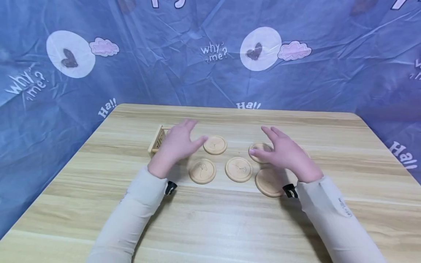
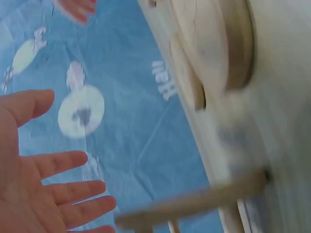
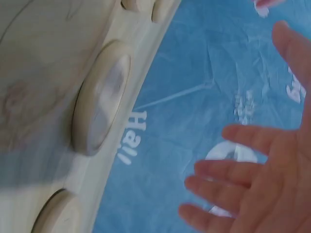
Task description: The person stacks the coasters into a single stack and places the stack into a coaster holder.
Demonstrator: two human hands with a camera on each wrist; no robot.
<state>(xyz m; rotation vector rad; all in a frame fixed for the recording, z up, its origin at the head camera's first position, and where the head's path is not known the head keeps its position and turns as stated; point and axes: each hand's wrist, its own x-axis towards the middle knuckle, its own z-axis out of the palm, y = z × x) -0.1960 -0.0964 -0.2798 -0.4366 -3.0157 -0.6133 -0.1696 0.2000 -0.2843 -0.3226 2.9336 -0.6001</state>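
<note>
Several round wooden coasters lie flat on the table, among them a coaster (image 1: 202, 171) and another coaster (image 1: 239, 169), both engraved with a leaf. My left hand (image 1: 177, 141) hovers beside a small wooden rack (image 1: 158, 140) with a cut-out side panel, partly hiding it; in the left wrist view its fingers (image 2: 73, 190) are spread and hold nothing. Over the right-hand coasters floats my right hand (image 1: 287, 154), covering parts of them. The right wrist view shows its fingers (image 3: 228, 174) extended, apart from the coaster (image 3: 103, 99) nearby.
The wood-grain table (image 1: 210, 219) has its far edge against a blue printed cloth (image 1: 184, 73). Pale sleeves (image 1: 135, 208) cover both forearms, with a small black device (image 1: 170, 187) at the left wrist and another black device (image 1: 290, 190) at the right.
</note>
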